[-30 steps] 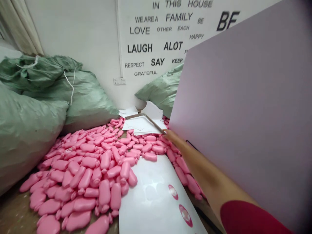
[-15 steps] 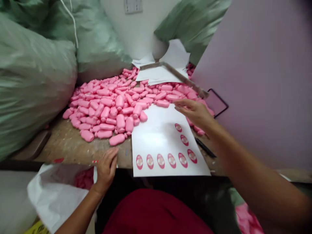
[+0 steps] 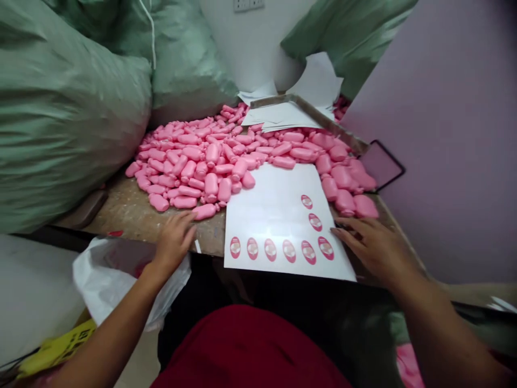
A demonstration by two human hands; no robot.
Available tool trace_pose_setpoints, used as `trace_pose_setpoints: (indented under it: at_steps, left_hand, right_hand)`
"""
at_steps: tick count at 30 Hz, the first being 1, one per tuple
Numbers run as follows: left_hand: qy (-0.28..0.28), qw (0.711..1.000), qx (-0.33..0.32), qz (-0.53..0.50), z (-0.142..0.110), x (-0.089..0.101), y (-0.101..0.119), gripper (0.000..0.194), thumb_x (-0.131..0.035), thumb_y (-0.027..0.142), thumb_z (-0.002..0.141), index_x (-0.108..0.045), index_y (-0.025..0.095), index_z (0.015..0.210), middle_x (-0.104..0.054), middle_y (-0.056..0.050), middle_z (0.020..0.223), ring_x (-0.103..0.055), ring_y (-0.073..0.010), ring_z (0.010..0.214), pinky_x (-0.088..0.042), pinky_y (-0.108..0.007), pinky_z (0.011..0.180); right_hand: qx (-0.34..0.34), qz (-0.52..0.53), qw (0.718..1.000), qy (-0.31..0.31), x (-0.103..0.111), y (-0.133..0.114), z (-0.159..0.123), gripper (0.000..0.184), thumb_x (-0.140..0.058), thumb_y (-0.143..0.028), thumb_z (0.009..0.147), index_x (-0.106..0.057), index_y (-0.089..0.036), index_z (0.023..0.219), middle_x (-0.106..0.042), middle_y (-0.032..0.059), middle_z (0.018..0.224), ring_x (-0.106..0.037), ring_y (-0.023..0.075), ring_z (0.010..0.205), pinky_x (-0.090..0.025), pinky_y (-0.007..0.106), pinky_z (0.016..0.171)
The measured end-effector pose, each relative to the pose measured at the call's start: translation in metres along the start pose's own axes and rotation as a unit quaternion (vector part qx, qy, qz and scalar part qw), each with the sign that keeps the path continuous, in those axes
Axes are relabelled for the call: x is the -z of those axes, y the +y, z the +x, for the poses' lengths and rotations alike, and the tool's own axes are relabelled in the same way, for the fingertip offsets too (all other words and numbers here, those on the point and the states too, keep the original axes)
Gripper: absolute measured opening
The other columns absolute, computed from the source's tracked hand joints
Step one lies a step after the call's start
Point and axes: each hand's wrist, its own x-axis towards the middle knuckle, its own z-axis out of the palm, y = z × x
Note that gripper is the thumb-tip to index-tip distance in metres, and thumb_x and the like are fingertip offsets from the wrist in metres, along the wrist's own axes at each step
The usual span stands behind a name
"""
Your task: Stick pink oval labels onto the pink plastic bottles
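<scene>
My left hand (image 3: 174, 241) rests near the table's front edge, fingers loosely stretched, the fingertips at the end of a pink bottle-shaped piece (image 3: 205, 211). I cannot tell whether they touch it. My right hand (image 3: 369, 242) is at the right edge of a white sticker sheet (image 3: 266, 207), its fingers bent around a slim black pen-like tool (image 3: 343, 224) that they mostly cover. Oval red-and-white stickers (image 3: 288, 250) form a row along the sheet's near edge and a short column up its right side. The rest of the sheet is bare white.
A heap of pink pieces (image 3: 189, 161) spreads behind the sheet, with more (image 3: 343, 183) to its right. White papers (image 3: 278, 116) lie at the back beside a raised strip (image 3: 319, 116). Large green sacks (image 3: 68, 113) crowd the left. An open white bag (image 3: 100, 275) hangs below the table.
My right hand has come down from the sheet's far right corner to the black tool. My left hand stays near the same pink piece. The camera view has shifted slightly.
</scene>
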Motion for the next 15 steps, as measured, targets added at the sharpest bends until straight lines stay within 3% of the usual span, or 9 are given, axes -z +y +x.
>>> trace_pose_setpoints:
  at_steps: [4,8,12,15]
  left_hand:
    - [-0.078,0.995,-0.008,0.065,0.035,-0.021,0.010,0.030,-0.054,0.027,0.091,-0.069,0.020,0.116,-0.070,-0.013,0.118,-0.061,-0.0288,0.110,-0.046,-0.044,0.095]
    - [-0.123,0.988,-0.007,0.092,0.053,-0.021,0.015,0.027,-0.052,0.030,0.090,-0.070,0.018,0.108,-0.072,-0.016,0.111,-0.062,-0.0323,0.105,-0.046,-0.045,0.090]
    - [-0.136,0.986,0.005,0.093,0.062,-0.017,0.012,0.030,-0.051,0.020,0.085,-0.067,0.018,0.111,-0.073,-0.015,0.105,-0.065,-0.0328,0.099,-0.047,-0.044,0.085]
    - [-0.112,0.991,0.026,0.069,0.049,-0.010,0.019,0.036,-0.053,0.021,0.085,-0.063,0.020,0.120,-0.071,-0.012,0.113,-0.065,-0.0306,0.099,-0.048,-0.041,0.084]
  right_hand:
    - [-0.006,-0.011,1.000,-0.027,-0.010,0.003,0.004,0.033,-0.051,-0.048,0.079,-0.074,-0.025,0.085,-0.075,0.0158,0.097,-0.068,0.0379,0.089,-0.050,0.053,0.082]
    - [-0.027,-0.039,0.999,-0.021,-0.004,0.012,0.004,0.038,-0.050,-0.041,0.085,-0.074,-0.019,0.105,-0.073,0.0158,0.108,-0.066,0.0318,0.096,-0.051,0.044,0.083]
    - [-0.051,-0.068,0.996,-0.039,-0.005,0.016,0.009,0.032,-0.060,-0.033,0.079,-0.075,-0.018,0.103,-0.073,0.0149,0.098,-0.064,0.0306,0.089,-0.049,0.041,0.078]
    - [-0.071,-0.052,0.995,-0.039,-0.006,0.020,0.013,0.028,-0.059,-0.028,0.077,-0.076,-0.019,0.098,-0.074,0.0140,0.096,-0.064,0.0298,0.087,-0.048,0.042,0.078]
